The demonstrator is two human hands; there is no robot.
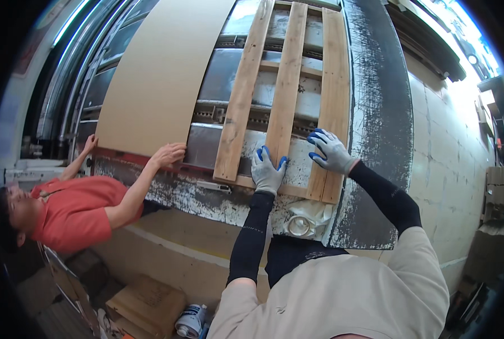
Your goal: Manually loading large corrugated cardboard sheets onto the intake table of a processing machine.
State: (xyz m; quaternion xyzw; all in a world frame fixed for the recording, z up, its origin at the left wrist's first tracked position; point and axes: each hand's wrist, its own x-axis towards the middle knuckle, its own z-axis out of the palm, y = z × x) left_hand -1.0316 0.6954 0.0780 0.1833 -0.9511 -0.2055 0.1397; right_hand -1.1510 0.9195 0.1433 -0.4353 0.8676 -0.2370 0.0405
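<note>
A wooden slatted frame, made of long pale boards over crosspieces, lies on a worn metal machine bed. My left hand, in a grey glove with blue fingertips, rests at the near end of the middle board, thumb and fingers spread. Across the right board lies my right hand, gloved the same way, its fingers apart and reaching past the board's left edge. Neither hand shows anything lifted. Just below the frame's near end, a roll of tape sits on whitish crumpled wrapping.
Left of the frame lies a large brown board sheet, with a co-worker in a red shirt touching its near edge. A utility knife lies on the bed's near edge. A cardboard box and white container stand below.
</note>
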